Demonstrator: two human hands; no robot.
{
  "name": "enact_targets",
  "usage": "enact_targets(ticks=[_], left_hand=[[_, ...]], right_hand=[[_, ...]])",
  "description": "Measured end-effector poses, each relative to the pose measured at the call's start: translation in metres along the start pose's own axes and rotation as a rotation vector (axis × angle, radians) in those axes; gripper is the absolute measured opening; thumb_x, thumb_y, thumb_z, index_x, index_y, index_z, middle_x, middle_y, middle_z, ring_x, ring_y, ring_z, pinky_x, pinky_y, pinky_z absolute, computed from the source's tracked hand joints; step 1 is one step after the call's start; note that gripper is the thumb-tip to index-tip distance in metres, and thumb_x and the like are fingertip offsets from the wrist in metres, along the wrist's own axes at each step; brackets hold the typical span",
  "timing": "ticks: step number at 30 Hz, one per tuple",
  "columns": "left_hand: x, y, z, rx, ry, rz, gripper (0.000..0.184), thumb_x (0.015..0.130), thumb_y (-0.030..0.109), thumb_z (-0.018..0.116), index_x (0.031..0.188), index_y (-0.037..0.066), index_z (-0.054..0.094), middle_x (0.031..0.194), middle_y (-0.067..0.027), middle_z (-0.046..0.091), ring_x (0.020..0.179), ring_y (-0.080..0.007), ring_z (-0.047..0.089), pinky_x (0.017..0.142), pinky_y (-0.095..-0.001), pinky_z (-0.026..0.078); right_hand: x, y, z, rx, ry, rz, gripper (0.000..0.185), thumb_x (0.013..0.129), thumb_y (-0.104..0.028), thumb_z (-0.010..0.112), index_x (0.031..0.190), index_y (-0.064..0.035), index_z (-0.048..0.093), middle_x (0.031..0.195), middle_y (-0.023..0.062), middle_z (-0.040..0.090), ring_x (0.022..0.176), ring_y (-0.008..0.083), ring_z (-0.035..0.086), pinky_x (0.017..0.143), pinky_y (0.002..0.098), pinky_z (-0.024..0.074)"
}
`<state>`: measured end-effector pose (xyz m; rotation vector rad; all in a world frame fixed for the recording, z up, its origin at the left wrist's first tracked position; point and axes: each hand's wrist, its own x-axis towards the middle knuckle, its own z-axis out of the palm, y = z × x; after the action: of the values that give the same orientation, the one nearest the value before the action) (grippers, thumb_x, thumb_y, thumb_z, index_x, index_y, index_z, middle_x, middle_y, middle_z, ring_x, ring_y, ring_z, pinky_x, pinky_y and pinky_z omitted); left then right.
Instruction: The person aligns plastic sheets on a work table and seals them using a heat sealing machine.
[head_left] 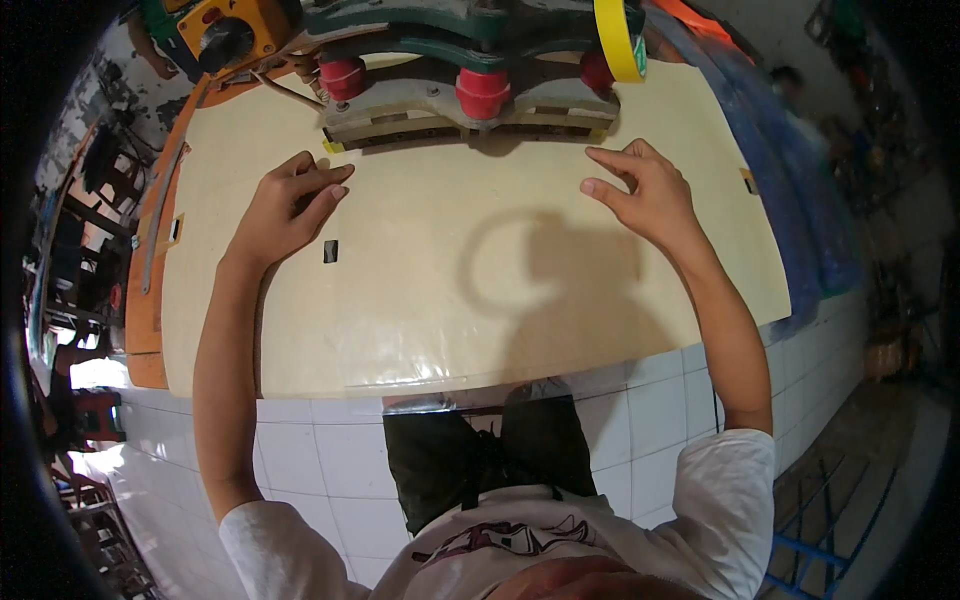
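Note:
My left hand (288, 208) rests at the left of a cream-coloured sheet (420, 280), just in front of the left end of the machine's long bar (470, 128). Its index finger and thumb point right with a small gap between their tips, and the other fingers are curled. Opposite it, my right hand (645, 195) lies near the bar's right end. Thumb and index finger there are apart, pointing left. I see nothing held in either hand. Between the left wrist and the middle of the sheet is a small dark rectangle (331, 251).
Above the bar stands a green machine (430, 48) with red cylindrical mounts (483, 94). A roll of yellow tape (620, 40) hangs at its right. A yellow control box (230, 38) sits at the back left. Blue plastic sheeting (800, 220) drapes along the right edge.

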<state>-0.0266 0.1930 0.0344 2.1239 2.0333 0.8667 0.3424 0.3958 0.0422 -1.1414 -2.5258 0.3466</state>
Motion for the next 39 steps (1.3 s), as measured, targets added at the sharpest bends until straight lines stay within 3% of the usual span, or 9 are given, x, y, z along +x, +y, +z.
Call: enact_targets(ticks=[17,22,25,27,29,31,33,35,39], left_hand=[[-0.003,0.009,-0.009,-0.028,0.007,-0.012,0.027,0.087,0.012,0.064,0.109,-0.001,0.07,0.078,-0.0139,0.058,0.066,-0.0233,0.052,0.063,-0.0357,0.044],[-0.007,0.012,-0.019,0.019,-0.111,-0.116,0.028,0.09,0.015,0.057,0.112,-0.002,0.06,0.096,-0.0177,0.065,0.084,-0.0316,0.063,0.074,-0.0394,0.05],[-0.013,0.019,-0.036,0.1,-0.239,-0.171,0.029,0.093,0.017,0.054,0.117,-0.001,0.055,0.106,-0.0196,0.066,0.096,-0.0362,0.064,0.085,-0.0423,0.05],[-0.027,0.032,-0.04,0.09,-0.225,-0.199,0.03,0.094,0.018,0.052,0.119,0.0,0.054,0.11,-0.0205,0.065,0.1,-0.0363,0.063,0.088,-0.0425,0.049],[-0.042,0.049,-0.042,0.062,-0.247,-0.279,0.037,0.099,0.023,0.047,0.127,0.001,0.05,0.12,-0.0225,0.061,0.113,-0.0367,0.059,0.099,-0.0421,0.045],[-0.058,0.055,-0.038,-0.015,-0.2,-0.302,0.039,0.1,0.026,0.047,0.131,0.001,0.049,0.123,-0.0222,0.06,0.116,-0.0366,0.057,0.101,-0.0418,0.044],[-0.069,0.044,-0.028,-0.114,-0.141,-0.27,0.046,0.101,0.026,0.047,0.138,0.001,0.043,0.132,-0.0219,0.056,0.124,-0.0344,0.054,0.106,-0.0401,0.041],[-0.079,0.041,-0.01,-0.243,-0.046,-0.312,0.045,0.101,0.024,0.048,0.138,0.0,0.043,0.134,-0.0224,0.054,0.125,-0.0332,0.053,0.105,-0.0395,0.042],[-0.08,0.048,-0.009,-0.258,0.066,-0.307,0.044,0.1,0.017,0.051,0.138,-0.003,0.043,0.137,-0.024,0.051,0.127,-0.0299,0.053,0.105,-0.0379,0.043]], right_hand=[[-0.003,0.004,-0.004,0.011,0.001,-0.089,0.045,0.082,-0.046,0.073,0.118,-0.0191,0.071,0.088,0.0067,0.059,0.084,0.0221,0.062,0.077,0.0363,0.0493],[-0.006,0.022,-0.028,0.363,-0.178,-0.185,0.043,0.084,-0.028,0.074,0.12,-0.0055,0.068,0.091,0.0055,0.064,0.08,0.0148,0.061,0.071,0.0308,0.0488],[-0.019,0.045,-0.067,0.459,-0.221,-0.022,0.041,0.086,-0.021,0.072,0.121,-0.0004,0.066,0.095,0.0058,0.07,0.076,0.0117,0.061,0.069,0.0285,0.0514],[-0.028,0.08,-0.11,0.153,-0.239,0.128,0.048,0.09,-0.032,0.068,0.124,0.0003,0.064,0.104,0.0119,0.071,0.09,0.0129,0.064,0.074,0.0281,0.0513],[-0.04,0.16,-0.134,0.042,-0.024,0.241,0.052,0.088,-0.036,0.069,0.125,0.0,0.063,0.113,0.0169,0.069,0.1,0.02,0.066,0.086,0.0332,0.0508],[-0.064,0.219,-0.161,-0.447,0.08,0.371,0.058,0.087,-0.043,0.068,0.125,0.0015,0.063,0.117,0.0208,0.067,0.109,0.0287,0.064,0.097,0.0372,0.0466],[-0.088,0.261,-0.177,-0.564,-0.034,0.584,0.072,0.084,-0.055,0.065,0.126,0.0041,0.061,0.125,0.0245,0.063,0.12,0.0362,0.059,0.102,0.0432,0.0438],[-0.099,0.318,-0.182,-0.176,-0.232,0.739,0.075,0.084,-0.055,0.066,0.127,0.0053,0.059,0.129,0.0248,0.06,0.122,0.0366,0.057,0.102,0.043,0.0435],[-0.122,0.31,-0.174,-0.382,-0.005,0.533,0.067,0.084,-0.053,0.067,0.115,0.0058,0.067,0.114,0.0252,0.067,0.109,0.0376,0.064,0.095,0.041,0.0478]])
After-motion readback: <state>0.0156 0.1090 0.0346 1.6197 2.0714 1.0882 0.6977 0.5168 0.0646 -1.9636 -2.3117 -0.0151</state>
